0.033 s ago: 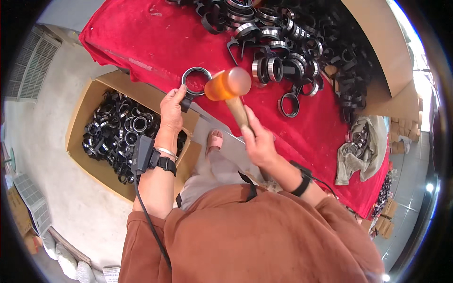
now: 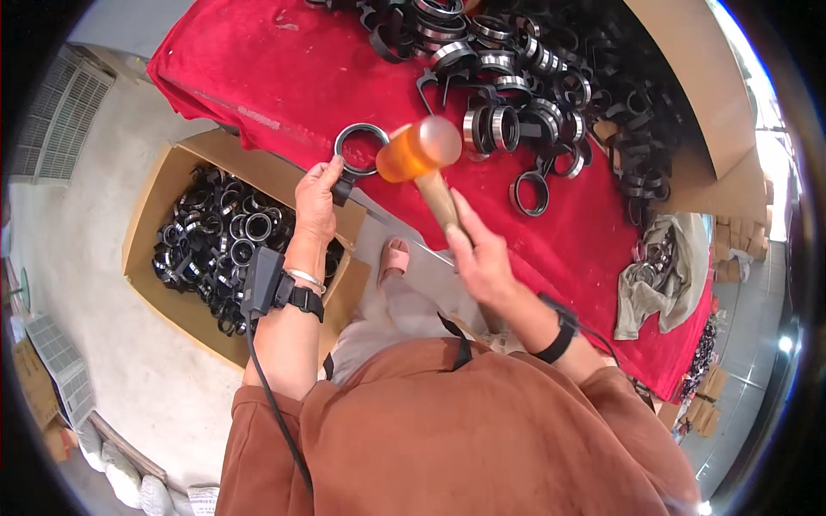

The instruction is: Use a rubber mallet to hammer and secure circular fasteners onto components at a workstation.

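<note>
My left hand is closed on the short black stem of a black-and-silver ring part, at the near edge of the red-covered table. The ring faces up, held between thumb and fingers. My right hand wraps round the wooden handle of a mallet. The mallet's head, translucent orange with a pale face, is raised just right of the ring and looks apart from it. Another ring part lies on the red cloth to the right of the mallet.
A large pile of similar ring parts covers the table's far right, beside a cardboard sheet. An open cardboard box full of ring parts stands on the floor at left. A grey-green cloth holding small metal parts lies at right.
My right hand has shifted slightly to the right, and the mallet's head sits a touch higher. The left hand still holds the ring part.
</note>
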`<state>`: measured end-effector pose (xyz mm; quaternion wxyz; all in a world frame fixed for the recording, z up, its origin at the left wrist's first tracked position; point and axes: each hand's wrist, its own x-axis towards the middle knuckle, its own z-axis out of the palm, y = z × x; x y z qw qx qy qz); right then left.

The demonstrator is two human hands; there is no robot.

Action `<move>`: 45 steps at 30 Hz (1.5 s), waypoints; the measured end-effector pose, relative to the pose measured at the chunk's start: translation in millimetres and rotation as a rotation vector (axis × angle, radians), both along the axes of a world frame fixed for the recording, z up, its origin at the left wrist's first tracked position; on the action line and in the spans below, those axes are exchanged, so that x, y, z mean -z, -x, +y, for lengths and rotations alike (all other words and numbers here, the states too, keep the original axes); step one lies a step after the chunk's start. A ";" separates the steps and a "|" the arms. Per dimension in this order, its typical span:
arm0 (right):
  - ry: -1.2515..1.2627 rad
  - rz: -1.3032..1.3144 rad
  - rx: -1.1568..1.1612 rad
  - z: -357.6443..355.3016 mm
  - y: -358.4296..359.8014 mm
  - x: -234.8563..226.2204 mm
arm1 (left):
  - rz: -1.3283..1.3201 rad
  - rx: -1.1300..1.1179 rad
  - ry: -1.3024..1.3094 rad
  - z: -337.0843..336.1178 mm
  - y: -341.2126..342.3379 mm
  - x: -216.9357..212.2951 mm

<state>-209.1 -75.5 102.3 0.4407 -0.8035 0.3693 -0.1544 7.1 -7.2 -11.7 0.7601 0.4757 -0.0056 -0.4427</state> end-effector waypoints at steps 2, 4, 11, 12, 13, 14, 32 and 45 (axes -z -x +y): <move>-0.162 0.182 0.015 2.0 -1.1 -27.0 | 0.021 0.005 -0.029 10.7 5.7 1.7; -0.145 -0.064 0.070 7.9 1.3 -46.5 | 0.019 -0.010 -0.038 7.4 -1.3 -1.3; 0.210 -0.001 -0.065 13.3 22.1 24.2 | -0.035 -0.016 -0.016 -2.2 1.2 -3.9; 0.214 -0.012 -0.072 8.3 13.8 15.4 | -0.031 -0.013 -0.019 -3.1 -2.5 -4.4; 0.032 0.090 -0.065 9.7 12.7 -6.4 | -0.011 0.010 -0.025 1.2 2.9 -7.0; -0.150 0.189 -0.055 12.5 14.4 -19.3 | -0.008 0.021 -0.025 8.9 7.8 -4.2; -0.181 0.160 -0.060 32.2 113.2 -10.3 | -1.447 -0.036 -0.644 39.0 -40.8 -66.9; -0.181 0.100 0.045 28.4 124.3 -20.9 | -2.350 0.823 -0.130 -220.5 25.6 -112.7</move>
